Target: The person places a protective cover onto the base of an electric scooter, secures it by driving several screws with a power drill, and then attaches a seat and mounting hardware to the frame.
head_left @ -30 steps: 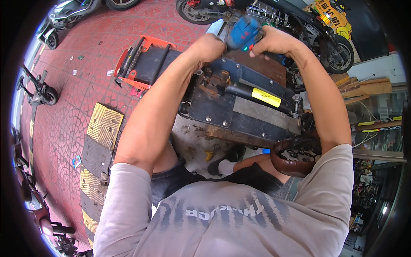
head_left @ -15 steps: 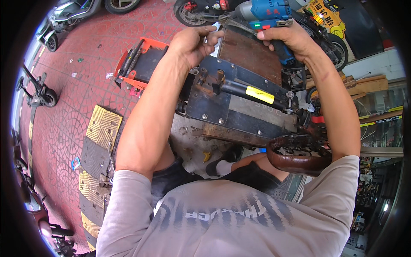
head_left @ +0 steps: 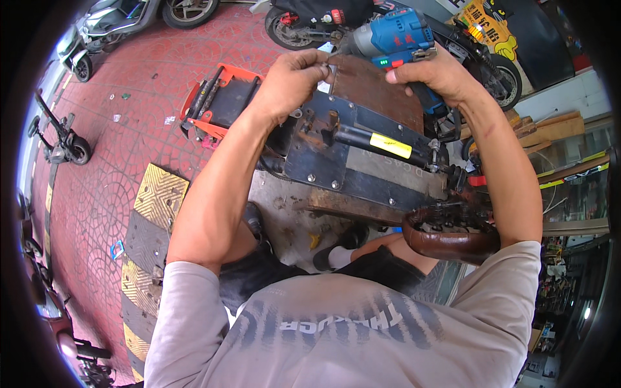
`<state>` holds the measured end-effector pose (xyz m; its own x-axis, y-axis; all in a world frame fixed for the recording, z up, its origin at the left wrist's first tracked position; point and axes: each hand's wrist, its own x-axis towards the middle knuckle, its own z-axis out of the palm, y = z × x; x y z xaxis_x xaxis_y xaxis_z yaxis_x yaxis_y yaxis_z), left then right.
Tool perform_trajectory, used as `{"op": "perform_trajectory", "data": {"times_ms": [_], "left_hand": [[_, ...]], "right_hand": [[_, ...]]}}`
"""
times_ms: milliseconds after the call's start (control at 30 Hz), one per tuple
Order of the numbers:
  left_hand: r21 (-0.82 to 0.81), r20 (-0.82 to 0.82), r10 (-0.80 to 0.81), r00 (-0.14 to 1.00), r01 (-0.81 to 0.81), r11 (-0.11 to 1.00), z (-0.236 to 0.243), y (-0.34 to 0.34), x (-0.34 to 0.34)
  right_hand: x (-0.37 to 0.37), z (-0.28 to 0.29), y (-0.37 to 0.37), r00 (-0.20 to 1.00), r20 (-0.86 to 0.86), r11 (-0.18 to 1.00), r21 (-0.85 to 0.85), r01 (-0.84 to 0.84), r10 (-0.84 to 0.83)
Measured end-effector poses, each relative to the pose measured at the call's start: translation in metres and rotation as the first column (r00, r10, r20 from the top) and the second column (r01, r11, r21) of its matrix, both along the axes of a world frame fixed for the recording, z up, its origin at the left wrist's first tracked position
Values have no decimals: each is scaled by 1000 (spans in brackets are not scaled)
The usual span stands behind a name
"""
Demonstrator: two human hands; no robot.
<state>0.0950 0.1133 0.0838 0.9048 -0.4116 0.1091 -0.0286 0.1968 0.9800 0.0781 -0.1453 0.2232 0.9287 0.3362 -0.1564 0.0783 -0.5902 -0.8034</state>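
Note:
My right hand [head_left: 443, 76] grips the handle of a blue cordless impact wrench [head_left: 398, 35], thumb toward me, with a small green light lit above the grip. The wrench's nose points left, close to my left hand [head_left: 291, 84]. The left fingers are pinched together near that nose; whatever they hold is too small or hidden to make out. Below both hands lies a vehicle frame with a dark bolted plate [head_left: 317, 168], a black cylinder [head_left: 352, 136] with a yellow label, and a rusty brown panel [head_left: 378, 87]. A brown padded seat [head_left: 446, 242] shows its underside at the right.
An orange-framed part [head_left: 220, 97] sits left of the frame on red paving [head_left: 97, 213]. A yellow-and-black ramp [head_left: 158, 194] runs along the left. Parked motorbikes [head_left: 297, 32] stand at the back. Wooden boards [head_left: 550, 132] lie at right, and a timber block [head_left: 352, 205] is under the near edge.
The impact wrench has come lower and nearer, its nose now beside my left hand. My left fingers, looser before, have drawn together. The whole view has shifted slightly.

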Motion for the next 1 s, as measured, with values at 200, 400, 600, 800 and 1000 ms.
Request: {"op": "perform_trajectory", "data": {"times_ms": [200, 400, 600, 800, 1000], "left_hand": [[141, 307, 62, 949, -110, 984, -5, -3, -1], [220, 447, 92, 890, -209, 953, -9, -3, -4], [192, 448, 108, 887, -214, 958, -7, -1, -6], [223, 535, 89, 840, -242, 944, -7, 1, -7], [311, 556, -19, 831, -187, 932, -13, 4, -5]], "right_hand": [[-7, 2, 4, 1000, 5, 999, -32, 12, -12], [-9, 3, 5, 1000, 9, 999, -41, 19, -19], [-9, 5, 6, 1000, -6, 998, -51, 25, -25], [-8, 11, 7, 999, -36, 987, -160, 32, -38], [0, 19, 11, 950, 213, 856, -510, -91, 228]]}}
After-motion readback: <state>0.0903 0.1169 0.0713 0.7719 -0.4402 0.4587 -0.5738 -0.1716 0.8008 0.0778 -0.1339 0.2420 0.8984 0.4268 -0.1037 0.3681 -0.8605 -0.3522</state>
